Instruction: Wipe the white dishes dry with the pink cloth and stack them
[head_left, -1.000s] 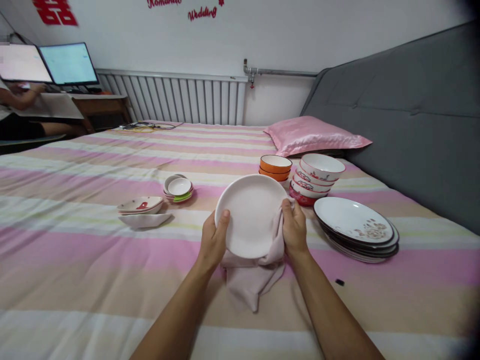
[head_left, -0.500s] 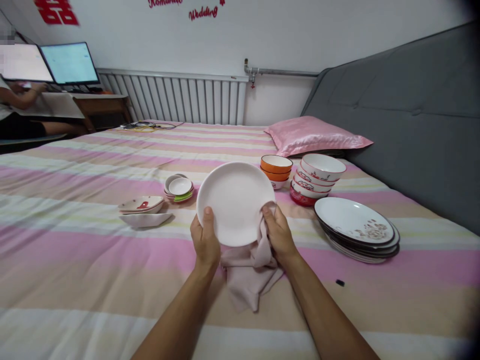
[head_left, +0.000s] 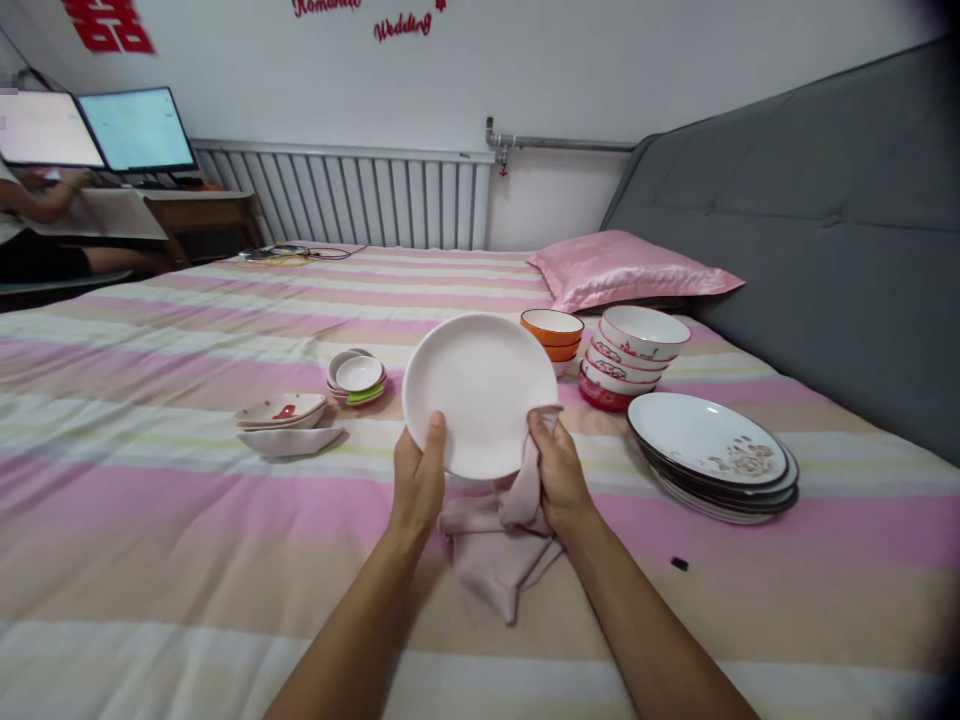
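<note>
I hold a plain white plate [head_left: 480, 390] tilted up in front of me over the striped bed. My left hand [head_left: 418, 480] grips its lower left rim, thumb on the face. My right hand [head_left: 553, 470] pinches the lower right rim through a pale pink cloth [head_left: 495, 545], which hangs down below the plate.
To the right lies a stack of dark-rimmed white plates [head_left: 712, 455], with red-patterned bowls [head_left: 626, 365] and orange bowls [head_left: 553, 335] behind. Small saucers [head_left: 358, 378] and shallow dishes [head_left: 283, 412] sit to the left. A pink pillow [head_left: 630, 265] lies by the grey headboard. A person sits at monitors far left.
The plate has moved left and upward from in front of the bowls. Both hands have shifted down to its lower rim, with the cloth bunched under my right hand.
</note>
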